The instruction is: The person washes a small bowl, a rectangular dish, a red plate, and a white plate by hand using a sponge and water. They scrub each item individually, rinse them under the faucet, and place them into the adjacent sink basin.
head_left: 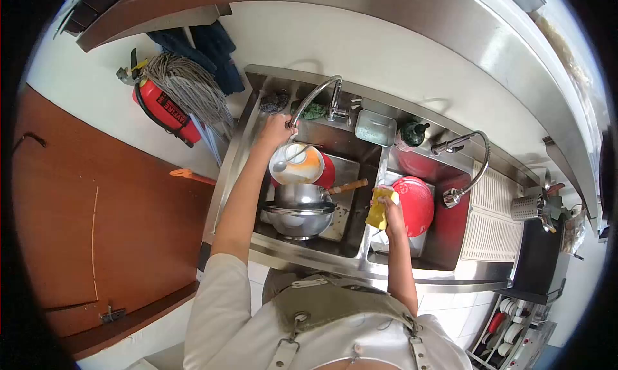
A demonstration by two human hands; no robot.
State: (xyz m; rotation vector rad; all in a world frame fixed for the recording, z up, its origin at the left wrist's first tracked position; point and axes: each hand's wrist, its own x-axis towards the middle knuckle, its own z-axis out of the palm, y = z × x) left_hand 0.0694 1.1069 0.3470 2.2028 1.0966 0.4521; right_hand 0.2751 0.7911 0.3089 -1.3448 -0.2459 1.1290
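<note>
My left hand (277,130) is closed at the lower end of the left faucet (322,86), over the left sink basin. Below it sits a white and orange bowl (302,170) with a metal spoon (280,166) across it, resting on something red. Nearer me in the same basin are a saucepan with a wooden handle (347,187) and a steel bowl (299,226). My right hand (391,214) grips a yellow sponge (378,217) above the divider between basins. Just right of that hand, a round red plate (415,206) lies in the right basin.
Behind the basins stand a metal container (375,128) and a dark green bottle (413,134). A second faucet (479,157) arches over the right basin. A ribbed drainboard (492,209) and utensil holder (526,208) are rightward. A fire extinguisher (166,112) hangs left.
</note>
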